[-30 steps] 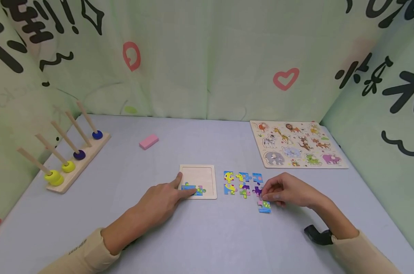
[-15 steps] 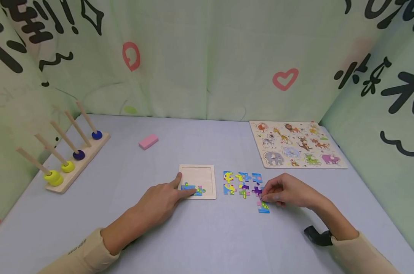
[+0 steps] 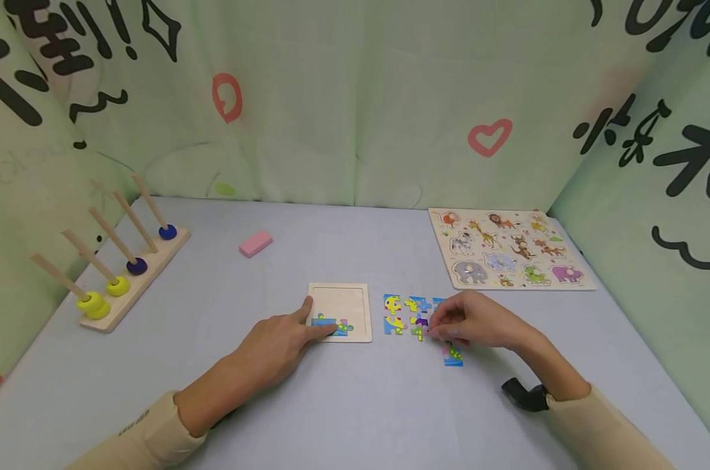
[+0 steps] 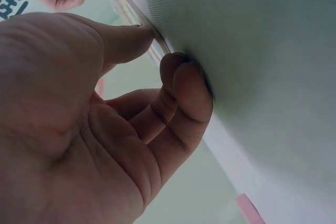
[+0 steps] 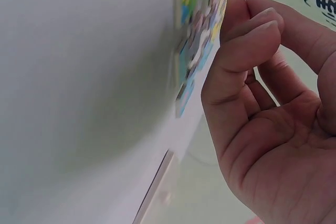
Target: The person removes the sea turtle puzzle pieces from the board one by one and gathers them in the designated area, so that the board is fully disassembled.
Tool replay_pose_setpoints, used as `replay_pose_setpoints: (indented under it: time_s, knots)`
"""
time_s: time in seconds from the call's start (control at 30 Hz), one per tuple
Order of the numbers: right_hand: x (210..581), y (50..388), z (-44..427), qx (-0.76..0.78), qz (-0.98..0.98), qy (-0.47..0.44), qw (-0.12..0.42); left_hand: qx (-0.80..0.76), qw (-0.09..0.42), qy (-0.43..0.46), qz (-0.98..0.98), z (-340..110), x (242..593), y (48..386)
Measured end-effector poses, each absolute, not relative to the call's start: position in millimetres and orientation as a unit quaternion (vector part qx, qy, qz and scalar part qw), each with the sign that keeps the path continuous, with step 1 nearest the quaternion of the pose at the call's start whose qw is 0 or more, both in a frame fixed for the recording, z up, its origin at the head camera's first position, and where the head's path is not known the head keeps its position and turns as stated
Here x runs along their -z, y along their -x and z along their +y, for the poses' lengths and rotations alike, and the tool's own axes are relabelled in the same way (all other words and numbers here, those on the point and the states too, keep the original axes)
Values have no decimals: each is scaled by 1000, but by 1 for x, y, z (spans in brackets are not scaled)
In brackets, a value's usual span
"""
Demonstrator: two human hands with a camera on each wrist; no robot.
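In the head view, my left hand lies at a square wooden puzzle tray. Its index fingertip touches the left rim, and its thumb presses on joined jigsaw pieces at the bottom. The left wrist view shows the other fingers bent beside the tray. My right hand is over the right side of the loose jigsaw pieces, its thumb and fingertips close together. Whether a piece sits between them is hidden in both the head view and the right wrist view. A blue-and-green jigsaw piece lies just below that hand.
A wooden animal board lies at the back right. A pink block is behind the tray to the left. Farther left stands a peg rack with yellow and blue rings. Curtains enclose the white table.
My right hand has shifted left and slightly up over the loose pieces, now covering the purple one. The blue-and-green piece has turned slightly. My left hand stays in place.
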State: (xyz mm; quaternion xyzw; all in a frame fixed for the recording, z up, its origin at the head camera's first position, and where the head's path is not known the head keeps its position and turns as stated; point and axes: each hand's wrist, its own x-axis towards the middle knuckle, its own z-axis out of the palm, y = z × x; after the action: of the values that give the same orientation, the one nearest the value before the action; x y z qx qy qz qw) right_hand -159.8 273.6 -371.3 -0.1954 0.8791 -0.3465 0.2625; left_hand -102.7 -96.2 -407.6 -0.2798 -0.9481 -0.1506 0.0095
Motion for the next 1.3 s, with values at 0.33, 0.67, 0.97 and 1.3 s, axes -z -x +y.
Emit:
replay_pose_setpoints:
  time_s: [0.33, 0.67, 0.97, 1.3]
  knots:
    - [376, 168, 225, 357, 869, 228, 255, 173, 5, 266, -948, -96, 409, 106]
    - [381, 175, 179, 364, 865, 245, 244, 176, -3, 244, -954, -95, 407, 106]
    - [385, 180, 150, 357, 876, 239, 221, 160, 13, 241, -957, -95, 407, 106]
    - [387, 182, 137, 341, 887, 223, 220, 160, 13, 242, -957, -94, 406, 106]
